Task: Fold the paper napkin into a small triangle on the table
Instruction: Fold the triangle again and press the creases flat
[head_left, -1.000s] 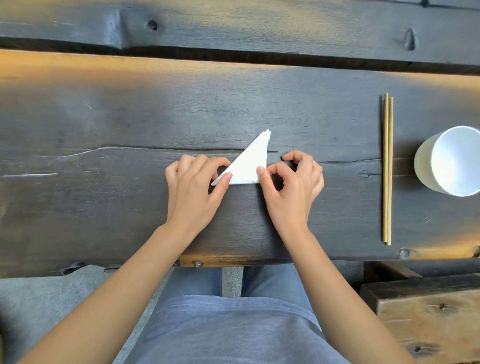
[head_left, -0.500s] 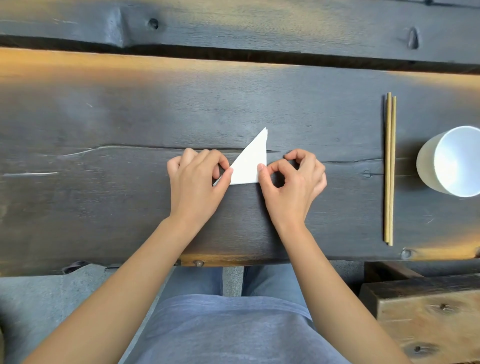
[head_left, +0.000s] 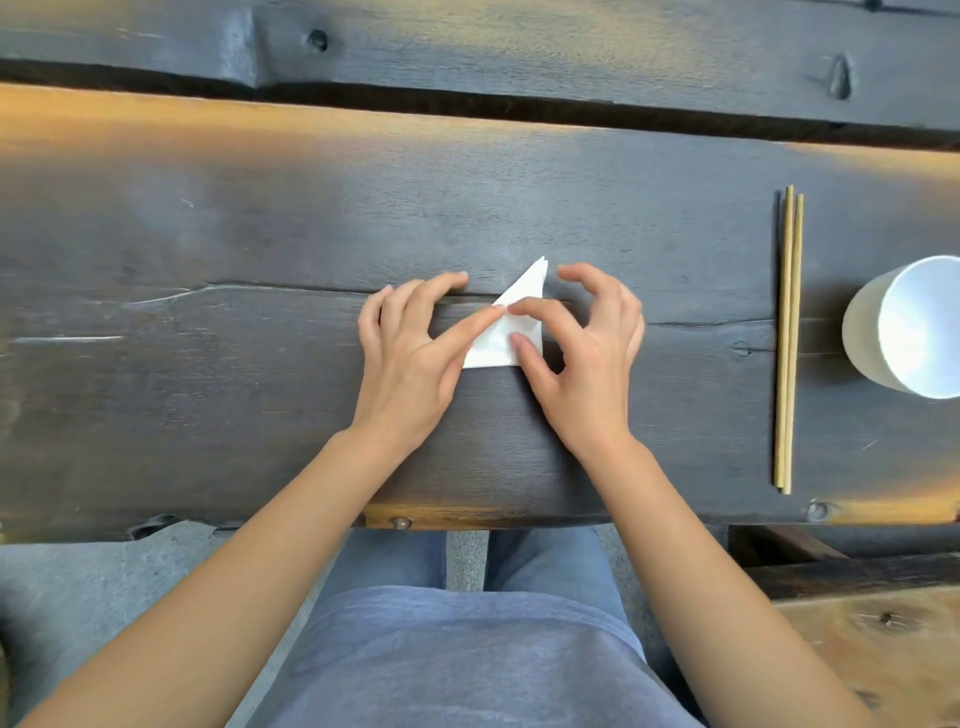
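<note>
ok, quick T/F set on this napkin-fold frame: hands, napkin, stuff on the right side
1. The napkin is a white triangle lying on the table. True.
2. Only the left hand touches the napkin. False: the right hand has fingers on it too.
3. The chopsticks rest across the cup. False: they lie on the table beside it.
4. The cup looks empty. True.

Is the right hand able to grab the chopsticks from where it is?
Probably yes. The right hand rests on the napkin, and only bare table lies between it and the chopsticks. The cup stands beyond them.
</note>
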